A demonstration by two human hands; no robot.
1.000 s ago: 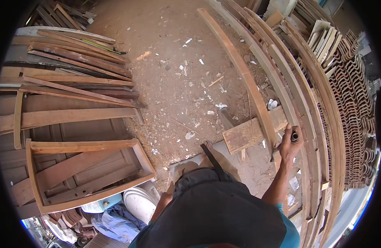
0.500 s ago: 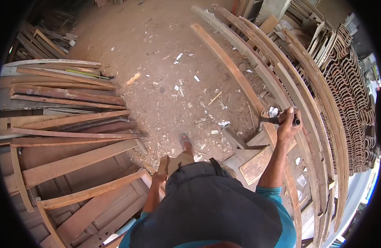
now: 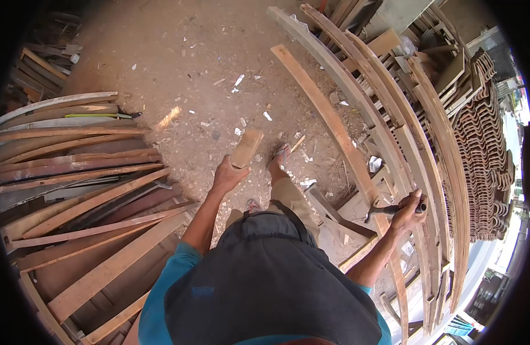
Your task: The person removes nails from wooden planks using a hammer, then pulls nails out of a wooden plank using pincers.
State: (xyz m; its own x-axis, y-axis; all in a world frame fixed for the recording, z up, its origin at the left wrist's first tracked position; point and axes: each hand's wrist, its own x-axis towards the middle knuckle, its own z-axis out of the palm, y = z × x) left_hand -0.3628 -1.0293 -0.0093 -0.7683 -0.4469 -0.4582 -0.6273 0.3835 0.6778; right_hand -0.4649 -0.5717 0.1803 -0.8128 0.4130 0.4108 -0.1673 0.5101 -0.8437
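My left hand is closed around the lower end of a short wooden block, held out in front of my body above the littered floor. Off to the right, my right hand grips the dark handle of a hammer. The hammer head points left and overlaps a long wooden plank in view; whether it touches the plank I cannot tell. Under that plank, near the hammer, a wooden support frame is partly visible.
Long beams run along the right side, with stacked roof tiles beyond. Loose planks and door panels fill the left. Wood scraps and pale bits litter the dirt floor. My sandalled foot is stepping forward.
My left hand has come up and forward from beside my body with the wooden block. My right hand has lowered slightly with the hammer. One foot has advanced, and the view has shifted.
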